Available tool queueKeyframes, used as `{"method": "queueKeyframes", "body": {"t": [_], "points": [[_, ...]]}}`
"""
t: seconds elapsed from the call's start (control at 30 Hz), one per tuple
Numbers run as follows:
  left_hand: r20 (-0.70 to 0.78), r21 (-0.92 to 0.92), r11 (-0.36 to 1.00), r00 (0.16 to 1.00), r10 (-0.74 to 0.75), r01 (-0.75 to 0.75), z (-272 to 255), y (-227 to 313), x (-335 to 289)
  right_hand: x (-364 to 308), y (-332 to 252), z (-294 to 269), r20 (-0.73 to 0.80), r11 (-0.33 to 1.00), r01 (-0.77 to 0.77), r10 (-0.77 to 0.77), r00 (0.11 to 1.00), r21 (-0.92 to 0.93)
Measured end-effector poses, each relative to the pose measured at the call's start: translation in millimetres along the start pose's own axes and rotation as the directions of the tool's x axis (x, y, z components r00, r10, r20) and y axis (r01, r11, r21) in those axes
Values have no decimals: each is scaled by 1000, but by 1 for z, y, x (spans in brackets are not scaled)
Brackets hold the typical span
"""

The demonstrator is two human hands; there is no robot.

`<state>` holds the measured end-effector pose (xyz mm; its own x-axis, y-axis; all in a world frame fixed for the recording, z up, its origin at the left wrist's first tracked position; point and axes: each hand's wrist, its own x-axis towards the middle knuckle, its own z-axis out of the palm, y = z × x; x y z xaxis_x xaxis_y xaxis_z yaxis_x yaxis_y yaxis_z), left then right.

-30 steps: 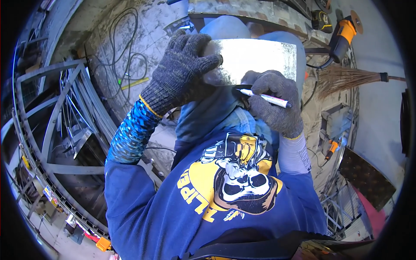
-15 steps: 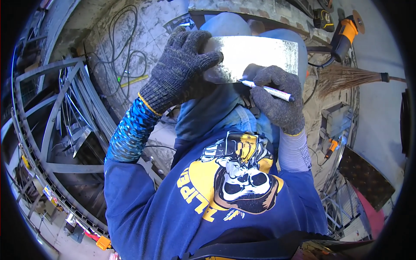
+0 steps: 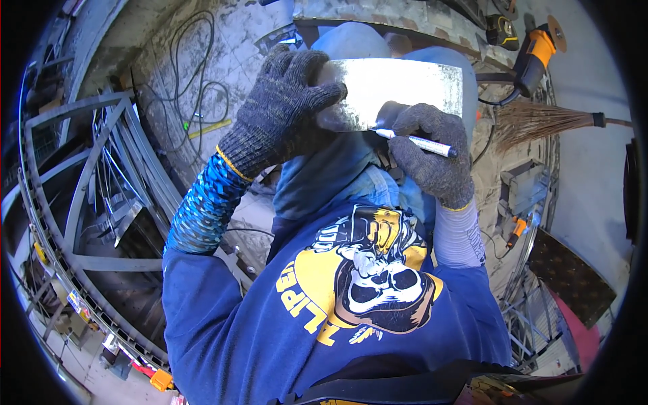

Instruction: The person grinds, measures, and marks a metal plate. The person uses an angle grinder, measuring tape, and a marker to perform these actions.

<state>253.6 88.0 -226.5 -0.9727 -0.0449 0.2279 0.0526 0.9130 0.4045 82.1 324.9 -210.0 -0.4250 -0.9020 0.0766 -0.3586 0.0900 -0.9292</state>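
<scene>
- Silvery rectangular metal plate [image 3: 398, 91], above blue-trousered legs [image 3: 324, 179].
- Left hand [image 3: 287, 101] in dark grey knitted glove [image 3: 260, 138]: grasping the plate's left end, with thumb [image 3: 327, 96] on top.
- Right hand [image 3: 432, 152] in matching glove [image 3: 452, 183], at the plate's near edge: closed around slim white marker pen [image 3: 426, 144], with tip apparently against that edge.
- Orange-and-black angle grinder [image 3: 536, 57] and brown straw broom [image 3: 547, 125], right of the plate.
</scene>
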Motion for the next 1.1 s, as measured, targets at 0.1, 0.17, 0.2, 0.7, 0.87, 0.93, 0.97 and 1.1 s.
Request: {"method": "queueKeyframes", "body": {"t": [0.1,0.17,0.2,0.7,0.87,0.93,0.97,1.1], "points": [[3,46,999,1000,8,-8,4,-3,-2,1,0,0,6,1000,-3,3,1000,-14],[0,61,998,1000,15,-15,5,-4,-3,4,2,1,-9,999,36,-36,999,-2],[-1,72,997,1000,19,-19,5,-3,-3,5,2,2,-23,998,69,-69,997,10],[-5,51,999,1000,8,-7,4,-1,-2,38,3,3,25,971,-60,55,998,232],[-13,38,999,1000,9,-8,7,-5,-3,57,9,-1,-10,985,8,-7,1000,171],[-13,42,999,1000,1,0,9,-5,-4,64,13,-1,-47,983,184,-184,982,-5],[-9,42,999,1000,-15,16,10,-4,-3,67,14,-2,-47,983,186,-186,981,-6],[-6,41,999,1000,-12,12,9,-4,-4,81,17,-7,-33,945,292,-300,953,-149]]}}
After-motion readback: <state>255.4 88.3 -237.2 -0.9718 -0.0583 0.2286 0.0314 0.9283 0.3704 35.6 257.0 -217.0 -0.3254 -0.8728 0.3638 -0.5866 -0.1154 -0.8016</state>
